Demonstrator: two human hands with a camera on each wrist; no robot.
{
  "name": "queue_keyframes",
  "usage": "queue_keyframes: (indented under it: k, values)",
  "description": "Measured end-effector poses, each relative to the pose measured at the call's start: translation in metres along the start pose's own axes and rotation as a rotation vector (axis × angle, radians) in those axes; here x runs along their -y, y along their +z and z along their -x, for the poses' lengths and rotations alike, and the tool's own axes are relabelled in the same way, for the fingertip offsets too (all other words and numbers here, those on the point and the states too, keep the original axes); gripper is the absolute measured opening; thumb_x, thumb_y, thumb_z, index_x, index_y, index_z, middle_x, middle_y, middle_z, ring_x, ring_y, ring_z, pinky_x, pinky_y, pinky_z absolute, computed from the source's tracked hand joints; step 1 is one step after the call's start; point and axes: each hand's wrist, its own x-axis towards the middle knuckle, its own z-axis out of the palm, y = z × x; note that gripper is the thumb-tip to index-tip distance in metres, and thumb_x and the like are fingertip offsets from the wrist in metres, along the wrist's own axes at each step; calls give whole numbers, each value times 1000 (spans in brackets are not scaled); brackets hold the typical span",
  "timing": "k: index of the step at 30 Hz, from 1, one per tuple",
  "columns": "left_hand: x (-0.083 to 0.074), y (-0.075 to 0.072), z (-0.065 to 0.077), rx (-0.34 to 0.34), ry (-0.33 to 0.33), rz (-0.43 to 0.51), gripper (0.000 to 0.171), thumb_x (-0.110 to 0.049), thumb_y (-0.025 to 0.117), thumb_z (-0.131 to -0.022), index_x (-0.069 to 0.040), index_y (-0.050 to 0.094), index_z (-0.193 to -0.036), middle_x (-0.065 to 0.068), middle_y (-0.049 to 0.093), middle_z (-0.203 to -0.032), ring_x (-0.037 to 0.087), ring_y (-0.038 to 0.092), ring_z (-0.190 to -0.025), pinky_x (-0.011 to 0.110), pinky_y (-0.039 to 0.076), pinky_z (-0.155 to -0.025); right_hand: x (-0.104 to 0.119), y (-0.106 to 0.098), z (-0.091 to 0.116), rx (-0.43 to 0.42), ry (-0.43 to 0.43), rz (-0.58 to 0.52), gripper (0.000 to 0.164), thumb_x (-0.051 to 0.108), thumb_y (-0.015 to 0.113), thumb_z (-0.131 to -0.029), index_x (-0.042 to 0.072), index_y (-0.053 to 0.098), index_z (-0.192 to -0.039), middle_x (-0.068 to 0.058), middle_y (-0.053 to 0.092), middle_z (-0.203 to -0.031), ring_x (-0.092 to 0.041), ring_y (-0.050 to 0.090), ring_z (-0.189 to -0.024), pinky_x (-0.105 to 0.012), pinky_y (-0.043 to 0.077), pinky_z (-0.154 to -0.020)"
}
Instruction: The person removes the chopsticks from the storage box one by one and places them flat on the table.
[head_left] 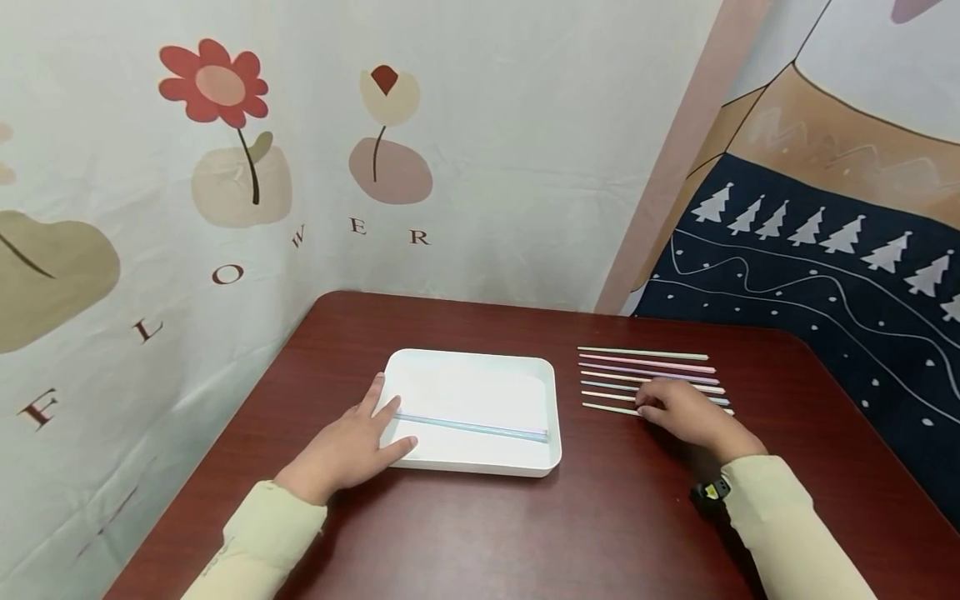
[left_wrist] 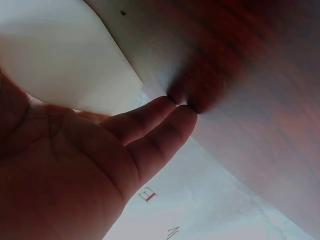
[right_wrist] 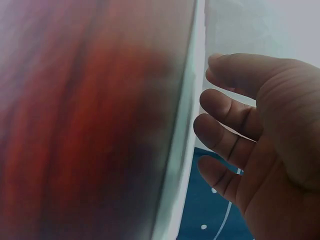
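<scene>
A white rectangular tray [head_left: 468, 379] lies on the table, and a pair of pale blue and lilac chopsticks [head_left: 480, 428] rests lengthwise in it. My left hand [head_left: 348, 446] has its fingers spread at the tray's left side, touching the rim. In the left wrist view, two fingertips [left_wrist: 187, 112] reach down to the table top. To the right of the tray, several pastel chopsticks [head_left: 645, 363] lie in a row, side by side. Over the near ones is my right hand [head_left: 686, 417], fingers loosely bent, thumb close to the index finger; no chopstick shows between them.
The dark red-brown table [head_left: 480, 533] extends around the tray and the chopsticks. Behind it hangs a white cloth [head_left: 510, 167] printed with flowers and letters. At the right is a dark blue cloth [head_left: 787, 275] with white trees.
</scene>
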Motion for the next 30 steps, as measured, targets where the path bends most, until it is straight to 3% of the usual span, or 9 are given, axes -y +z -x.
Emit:
queue_keyframes:
  k: [7,15,21,30]
  values:
    - [-2,-2,-1,-8,-15,11,97,-63,49,-95,8,19,-154,26,8,-162,49,40,-134,57,40,-103,15,-10,-6,-78,-8,-21,6,8,69,-92,11,71,-96,8,63,-85,-11,55,-76,-38,50,-71]
    - [-3,-5,0,4,-29,18,98,-65,47,-95,10,20,-153,27,8,-162,50,41,-134,57,39,-103,32,-10,-20,-107,-77,-45,8,5,66,-93,10,71,-98,8,64,-87,-10,56,-79,-38,51,-73]
    - [-2,-6,0,5,-30,20,98,-63,48,-96,11,19,-153,27,9,-162,47,37,-138,56,38,-105,58,-7,-46,-98,-118,-65,6,10,66,-95,10,71,-98,7,65,-90,-11,56,-80,-37,51,-74]
    - [-3,-1,-1,18,-55,32,105,-68,47,-94,12,16,-153,28,8,-162,44,31,-142,54,39,-105,113,0,-90,-36,-163,-128,8,14,67,-96,12,73,-100,7,64,-91,-12,56,-79,-30,51,-72]
